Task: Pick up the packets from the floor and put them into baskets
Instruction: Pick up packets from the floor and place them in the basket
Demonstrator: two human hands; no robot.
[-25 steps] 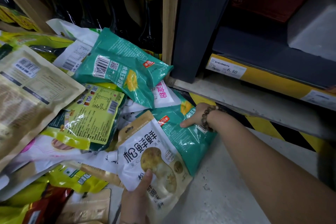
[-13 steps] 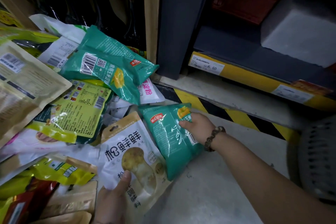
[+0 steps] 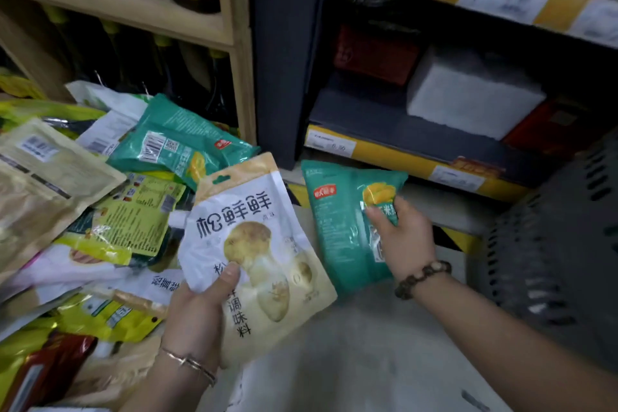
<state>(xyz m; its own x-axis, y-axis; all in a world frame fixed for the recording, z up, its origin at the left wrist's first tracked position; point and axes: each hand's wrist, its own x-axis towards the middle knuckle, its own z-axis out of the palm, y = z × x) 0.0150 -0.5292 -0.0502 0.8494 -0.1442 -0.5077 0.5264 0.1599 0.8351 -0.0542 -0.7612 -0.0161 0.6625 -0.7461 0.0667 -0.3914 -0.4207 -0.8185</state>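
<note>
The left hand [image 3: 197, 318] grips a white packet [image 3: 257, 244] by its lower left corner. The thumb is pressed on the printed front and the fingers are curled behind it. The packet stands up and to the right of that hand, clear of the floor [image 3: 351, 361], with its tan top edge uppermost.

The right hand [image 3: 404, 238] holds a green packet [image 3: 341, 227] by its right edge, fingers curled over the front just below the yellow picture. Most of this packet spreads left and down from the hand, and its lower end hangs near the wrist with the bead bracelet. The two held packets are side by side and almost touching.

A grey basket [image 3: 551, 244] with slotted walls stands at the right edge of the floor, just beside the right forearm.

At the left edge of the floor lies a heap of packets [image 3: 110, 227], which reaches the foot of the wooden shelf [image 3: 240, 84]. Another green packet [image 3: 174, 141] rests on top of the heap, near the white one's upper corner.
</note>
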